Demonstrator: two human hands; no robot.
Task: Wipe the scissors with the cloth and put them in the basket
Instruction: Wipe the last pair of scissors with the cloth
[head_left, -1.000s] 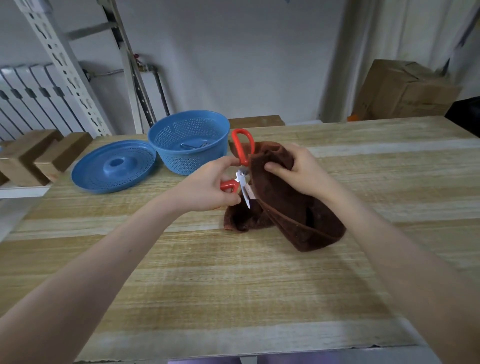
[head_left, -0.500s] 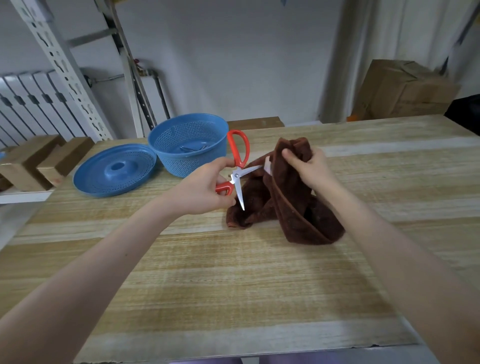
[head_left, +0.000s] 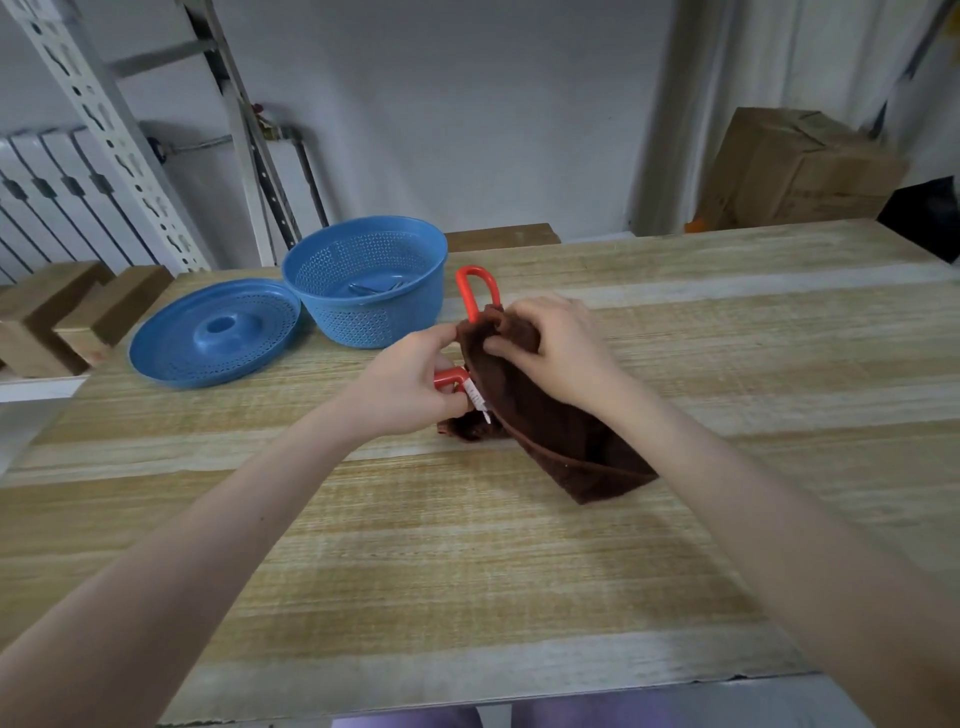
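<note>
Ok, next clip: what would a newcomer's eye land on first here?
Centre frame, the right hand holds a dark brown cloth around red-handled metal scissors that the left hand grips. Just behind them stands a round blue perforated plastic basket, with a blue perforated lid lying flat to its left.

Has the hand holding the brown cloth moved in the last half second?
Yes. The right hand has carried the brown cloth leftward, nearer the blue basket, over the scissors.
</note>
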